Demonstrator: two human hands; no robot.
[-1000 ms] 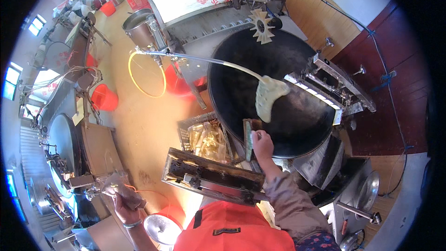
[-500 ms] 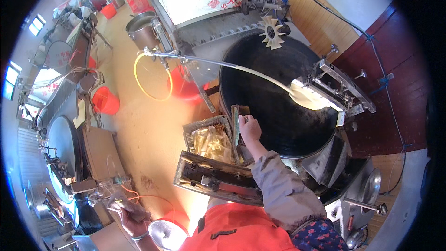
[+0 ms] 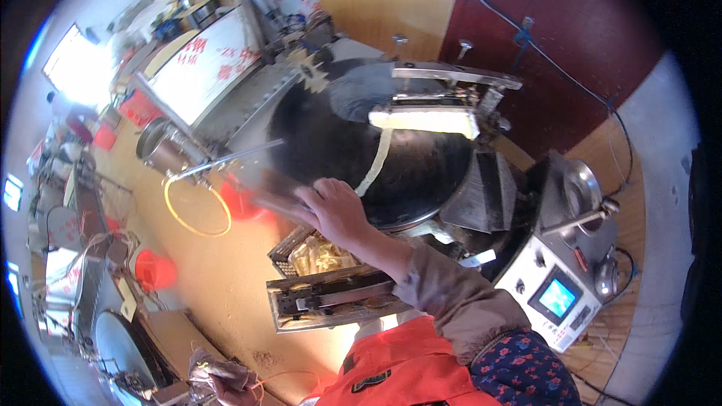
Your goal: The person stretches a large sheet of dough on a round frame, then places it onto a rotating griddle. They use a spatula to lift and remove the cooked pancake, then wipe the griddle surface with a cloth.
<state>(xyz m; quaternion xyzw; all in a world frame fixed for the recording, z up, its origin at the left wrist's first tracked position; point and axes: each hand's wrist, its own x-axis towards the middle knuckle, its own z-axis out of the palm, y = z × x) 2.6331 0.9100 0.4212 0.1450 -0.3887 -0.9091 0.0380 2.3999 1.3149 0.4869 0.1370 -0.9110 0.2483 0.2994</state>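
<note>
My right hand (image 3: 336,212) reaches over the near left rim of a large round black griddle (image 3: 421,173). Its fingers close on a flat brownish block (image 3: 280,194), too smeared by motion to name. A cream-coloured strip (image 3: 382,156) runs from the pale trough (image 3: 425,122) at the far side of the griddle down toward my right wrist; I cannot tell whether it lies flat or hangs. At the lower left edge a crumpled grey-brown cloth (image 3: 218,377) shows at my left hand, whose fingers are mostly hidden.
A crate (image 3: 282,256) of pale folded sheets stands below the griddle, behind a long metal-and-wood box (image 3: 331,301) at my front. A metal pipe (image 3: 233,159) with a yellow hose (image 3: 169,207) crosses at left. On the right is a control panel (image 3: 556,297).
My view has swung to the right. My right hand has moved with the block, now blurred. The cream strip now slants down the griddle, and the cloth sits lower in view.
</note>
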